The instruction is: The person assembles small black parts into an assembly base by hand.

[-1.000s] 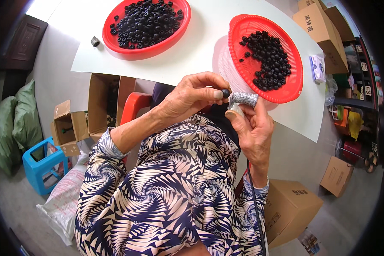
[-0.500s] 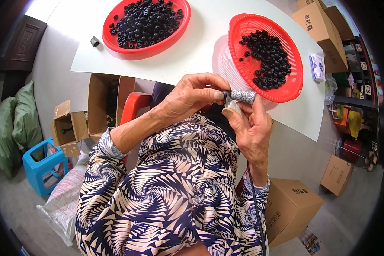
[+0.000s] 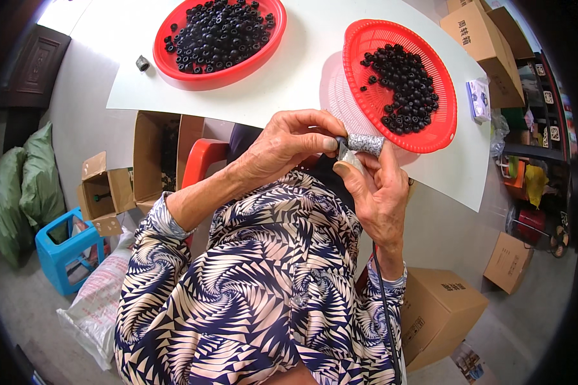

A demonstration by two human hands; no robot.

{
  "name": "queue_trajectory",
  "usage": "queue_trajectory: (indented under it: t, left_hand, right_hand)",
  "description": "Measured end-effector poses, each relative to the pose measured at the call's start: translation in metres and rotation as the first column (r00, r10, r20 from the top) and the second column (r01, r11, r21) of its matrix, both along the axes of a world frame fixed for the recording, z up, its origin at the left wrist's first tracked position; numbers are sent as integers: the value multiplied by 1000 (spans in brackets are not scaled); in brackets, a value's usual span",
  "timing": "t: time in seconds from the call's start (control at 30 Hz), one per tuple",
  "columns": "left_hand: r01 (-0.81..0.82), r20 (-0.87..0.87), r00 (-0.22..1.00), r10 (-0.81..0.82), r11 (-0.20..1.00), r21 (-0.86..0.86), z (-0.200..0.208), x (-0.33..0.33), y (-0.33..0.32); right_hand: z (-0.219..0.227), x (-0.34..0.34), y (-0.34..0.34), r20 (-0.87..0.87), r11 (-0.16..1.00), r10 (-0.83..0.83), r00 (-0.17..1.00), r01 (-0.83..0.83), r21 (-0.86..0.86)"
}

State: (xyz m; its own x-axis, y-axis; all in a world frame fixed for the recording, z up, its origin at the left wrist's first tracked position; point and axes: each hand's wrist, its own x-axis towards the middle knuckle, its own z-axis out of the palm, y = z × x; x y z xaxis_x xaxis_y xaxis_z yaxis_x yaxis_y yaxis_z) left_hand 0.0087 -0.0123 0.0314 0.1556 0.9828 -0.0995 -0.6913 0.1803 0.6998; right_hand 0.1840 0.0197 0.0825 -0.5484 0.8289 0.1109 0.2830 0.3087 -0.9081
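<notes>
Just in front of the table's near edge, my left hand (image 3: 295, 138) pinches a small black round piece (image 3: 341, 142) between thumb and index finger. My right hand (image 3: 380, 189) is closed on a small pointed blade (image 3: 343, 153) with a whitish wrapped part (image 3: 352, 160), its tip close under the piece. A silver-flecked cylinder (image 3: 366, 143) lies along my right index finger; I cannot tell if it is a finger sleeve or a handle. Many like black pieces (image 3: 406, 90) fill part of a red mesh basket (image 3: 444, 64) beyond my right hand.
A second red basket (image 3: 205, 78) at the far left holds more black pieces (image 3: 221, 35). A small dark cylinder (image 3: 142, 63) and a small box (image 3: 478, 101) lie on the white table (image 3: 282, 90). Cartons (image 3: 440, 314), a blue stool (image 3: 64, 256) and sacks (image 3: 38, 186) stand around.
Both hands keep almost the same place and grip. The blade and the black piece have shifted very slightly against each other.
</notes>
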Motion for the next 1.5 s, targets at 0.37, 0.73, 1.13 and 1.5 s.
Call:
queue_trajectory:
  t: [0.37,0.73,1.13,1.5]
  left_hand:
    - [10,1,1000,-10,1000,-13,2,-1,0]
    - [-14,-17,1000,13,999,-49,3,-1,-1]
    - [-54,-160,985,68,994,90,-3,-1,1]
    - [-25,31,999,24,999,41,0,3,0]
  right_hand:
    - [-4,1,2,-11,1000,9,1000,-9,11]
    - [-7,-1,3,-27,1000,11,1000,-11,-2]
    - [-14,2,6,-116,999,30,993,-35,-41]
    - [-13,6,6,-251,947,-111,962,26,-320]
